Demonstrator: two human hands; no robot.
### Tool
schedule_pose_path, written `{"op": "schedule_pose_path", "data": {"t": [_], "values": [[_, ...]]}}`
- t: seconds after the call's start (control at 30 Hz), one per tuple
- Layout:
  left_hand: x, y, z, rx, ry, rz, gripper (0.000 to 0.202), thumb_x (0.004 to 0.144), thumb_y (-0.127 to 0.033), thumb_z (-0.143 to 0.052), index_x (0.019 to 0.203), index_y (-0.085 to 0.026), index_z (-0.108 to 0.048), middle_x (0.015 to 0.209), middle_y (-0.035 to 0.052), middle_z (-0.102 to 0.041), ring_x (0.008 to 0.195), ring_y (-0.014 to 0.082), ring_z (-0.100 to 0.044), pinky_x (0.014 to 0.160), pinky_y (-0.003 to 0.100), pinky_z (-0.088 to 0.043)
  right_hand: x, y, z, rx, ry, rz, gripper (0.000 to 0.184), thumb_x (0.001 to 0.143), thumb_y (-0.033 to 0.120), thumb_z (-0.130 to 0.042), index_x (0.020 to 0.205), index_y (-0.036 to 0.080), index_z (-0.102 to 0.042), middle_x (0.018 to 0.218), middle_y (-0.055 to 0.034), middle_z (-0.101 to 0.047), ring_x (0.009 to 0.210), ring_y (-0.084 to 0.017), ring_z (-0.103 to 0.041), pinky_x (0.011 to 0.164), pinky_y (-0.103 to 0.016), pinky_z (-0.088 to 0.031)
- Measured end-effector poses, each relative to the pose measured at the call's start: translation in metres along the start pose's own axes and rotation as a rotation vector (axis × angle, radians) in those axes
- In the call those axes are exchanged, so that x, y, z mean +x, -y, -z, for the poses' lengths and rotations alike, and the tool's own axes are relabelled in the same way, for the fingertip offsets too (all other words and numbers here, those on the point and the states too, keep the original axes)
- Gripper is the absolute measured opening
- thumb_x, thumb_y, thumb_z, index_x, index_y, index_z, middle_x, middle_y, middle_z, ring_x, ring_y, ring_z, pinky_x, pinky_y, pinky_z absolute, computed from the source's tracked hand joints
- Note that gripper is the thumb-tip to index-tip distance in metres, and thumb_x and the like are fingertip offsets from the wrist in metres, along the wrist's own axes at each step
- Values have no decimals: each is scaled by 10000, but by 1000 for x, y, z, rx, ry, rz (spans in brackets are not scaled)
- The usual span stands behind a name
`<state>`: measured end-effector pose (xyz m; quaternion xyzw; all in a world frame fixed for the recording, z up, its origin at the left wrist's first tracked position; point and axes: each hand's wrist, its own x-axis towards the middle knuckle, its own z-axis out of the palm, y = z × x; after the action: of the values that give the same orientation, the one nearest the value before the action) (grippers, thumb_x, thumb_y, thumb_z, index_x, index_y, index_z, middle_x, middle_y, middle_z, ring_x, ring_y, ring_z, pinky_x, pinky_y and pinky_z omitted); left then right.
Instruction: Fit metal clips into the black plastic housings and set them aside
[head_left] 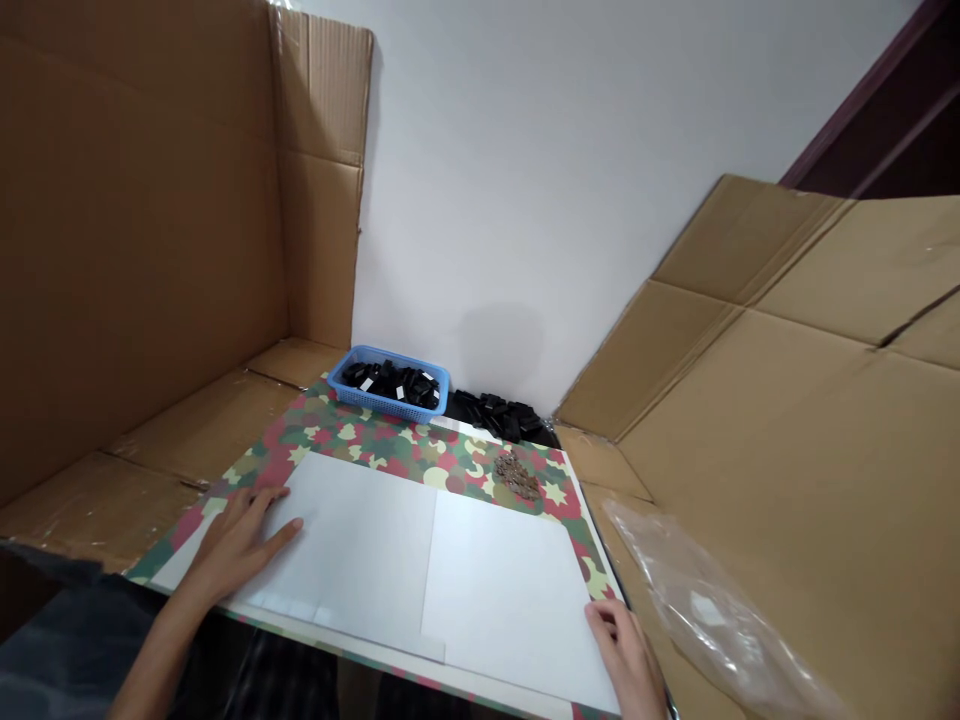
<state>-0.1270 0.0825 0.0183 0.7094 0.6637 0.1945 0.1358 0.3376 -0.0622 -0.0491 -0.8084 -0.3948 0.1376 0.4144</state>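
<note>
My left hand [238,541] lies flat with fingers spread on the left white sheet [352,545]. At the near right corner of the board, my right hand [628,655] rests with fingers curled on the edge of the right white sheet [504,590]. Both sheets lie side by side on a camouflage-patterned board [390,445]. A small heap of brownish metal bits [516,474] sits on the board beyond the right sheet.
A blue basket [390,384] of black parts stands at the board's far edge. More black parts [499,413] are piled beside it. Cardboard panels [135,230] wall in the left and right. A clear plastic bag [712,620] lies on the right cardboard.
</note>
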Motion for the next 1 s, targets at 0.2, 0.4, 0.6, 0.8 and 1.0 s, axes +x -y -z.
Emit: {"op": "schedule_pose_path", "data": {"t": [0.2, 0.4, 0.6, 0.8, 1.0], "values": [[-1, 1, 0, -21, -10, -7, 692, 722, -656, -390, 1170, -170, -593, 1152, 124, -590, 1124, 309, -547, 934, 417, -454, -1, 3, -2, 6, -17, -5, 458, 563, 677, -451, 604, 241, -586, 694, -77, -648, 699, -290, -626, 725, -421, -477], [1, 8, -2, -59, -35, -44, 627, 737, -643, -427, 1126, -186, -606, 1157, 110, -613, 1109, 304, -563, 914, 411, -472, -3, 4, -3, 5, -65, 8, 437, 573, 665, -461, 588, 247, -587, 677, -69, -642, 686, -282, -614, 740, -422, -472], [2, 6, 3, -113, -27, -56, 609, 724, -645, -460, 1095, -185, -610, 1097, 108, -642, 1050, 295, -596, 910, 406, -476, -1, 1, -2, 20, -44, 26, 453, 594, 673, -472, 614, 237, -595, 683, -69, -650, 679, -270, -616, 723, -406, -487], [3, 2, 5, -196, -24, -28, 599, 707, -654, -475, 1072, -201, -617, 1105, 96, -665, 980, 274, -632, 872, 387, -501, 8, -17, -3, 80, 39, -5, 459, 582, 659, -514, 646, 216, -614, 708, -71, -667, 690, -260, -633, 679, -373, -520], [3, -3, 7, -209, -32, 3, 596, 686, -664, -480, 1044, -212, -627, 1075, 85, -685, 967, 276, -644, 866, 371, -505, 12, -23, -1, 69, 84, -9, 456, 583, 655, -533, 650, 213, -620, 724, -70, -676, 679, -255, -638, 677, -367, -529]]}}
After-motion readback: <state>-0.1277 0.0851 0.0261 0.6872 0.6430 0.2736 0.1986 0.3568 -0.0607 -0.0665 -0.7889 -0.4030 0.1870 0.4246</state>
